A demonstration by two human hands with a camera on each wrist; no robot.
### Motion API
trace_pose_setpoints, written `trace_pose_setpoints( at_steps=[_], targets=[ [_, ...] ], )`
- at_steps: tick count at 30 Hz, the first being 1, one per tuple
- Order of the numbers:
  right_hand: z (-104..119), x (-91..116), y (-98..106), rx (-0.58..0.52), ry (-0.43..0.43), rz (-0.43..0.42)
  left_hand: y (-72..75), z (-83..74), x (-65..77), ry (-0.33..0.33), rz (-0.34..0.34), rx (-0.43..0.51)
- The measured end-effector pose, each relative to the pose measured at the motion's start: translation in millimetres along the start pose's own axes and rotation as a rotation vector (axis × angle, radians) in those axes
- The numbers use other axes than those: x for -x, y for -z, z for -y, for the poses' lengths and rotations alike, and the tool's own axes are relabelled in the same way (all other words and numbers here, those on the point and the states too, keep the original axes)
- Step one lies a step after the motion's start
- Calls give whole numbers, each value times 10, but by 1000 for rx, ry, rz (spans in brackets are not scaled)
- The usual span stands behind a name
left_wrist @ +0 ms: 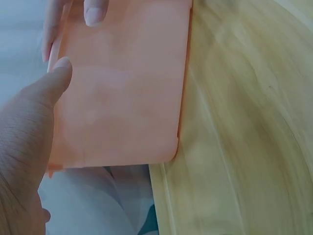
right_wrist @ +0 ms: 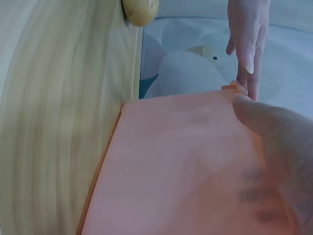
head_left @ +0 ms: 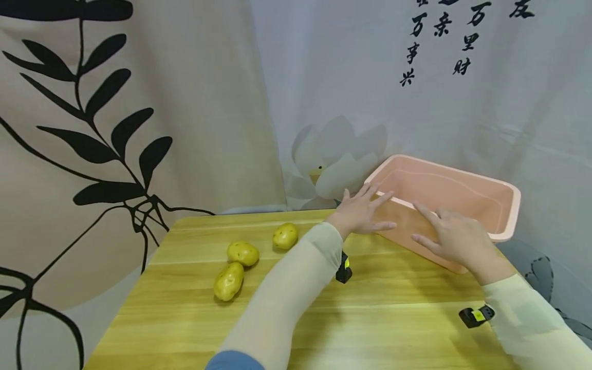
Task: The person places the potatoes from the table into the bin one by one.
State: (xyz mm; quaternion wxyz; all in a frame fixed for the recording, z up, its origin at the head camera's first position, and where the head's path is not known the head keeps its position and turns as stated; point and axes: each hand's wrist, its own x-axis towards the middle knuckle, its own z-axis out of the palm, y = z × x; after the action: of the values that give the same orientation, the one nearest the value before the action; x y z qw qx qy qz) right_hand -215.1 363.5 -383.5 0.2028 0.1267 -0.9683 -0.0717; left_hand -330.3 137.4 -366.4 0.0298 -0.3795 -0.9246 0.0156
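Note:
A pink plastic basin (head_left: 444,174) stands at the table's back right corner. My left hand (head_left: 361,210) is at the left part of its near rim, fingers straight and spread. My right hand (head_left: 458,239) lies over the same rim further right, index finger extended and thumb apart from it. In the right wrist view, dark finger shapes show through the basin's wall (right_wrist: 171,156), and the thumb is at the rim. The left wrist view shows my left thumb (left_wrist: 56,78) at the rim, with right-hand fingertips (left_wrist: 95,14) beyond it.
Three yellow potatoes lie on the wooden table (head_left: 185,308) left of my left arm: one near the back (head_left: 285,236), one in the middle (head_left: 242,254), one nearer (head_left: 228,281). A printed curtain (head_left: 217,103) hangs behind. Each wrist carries a small black device (head_left: 344,268).

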Motion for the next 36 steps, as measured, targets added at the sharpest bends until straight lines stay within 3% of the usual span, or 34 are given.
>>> trace_pose_setpoints(
  at_steps=[6,13,26,36],
  targets=[
    [193,-3,64,-37,36,14,-11,125,179,-5,-11,35],
    [332,-28,147,-146,35,79,-14,247,285,-14,-15,35],
    [600,42,419,-381,122,182,46,470,392,-9,-40,109],
    [992,-31,527,-463,173,242,11,651,367,59,-23,223]
  ],
)
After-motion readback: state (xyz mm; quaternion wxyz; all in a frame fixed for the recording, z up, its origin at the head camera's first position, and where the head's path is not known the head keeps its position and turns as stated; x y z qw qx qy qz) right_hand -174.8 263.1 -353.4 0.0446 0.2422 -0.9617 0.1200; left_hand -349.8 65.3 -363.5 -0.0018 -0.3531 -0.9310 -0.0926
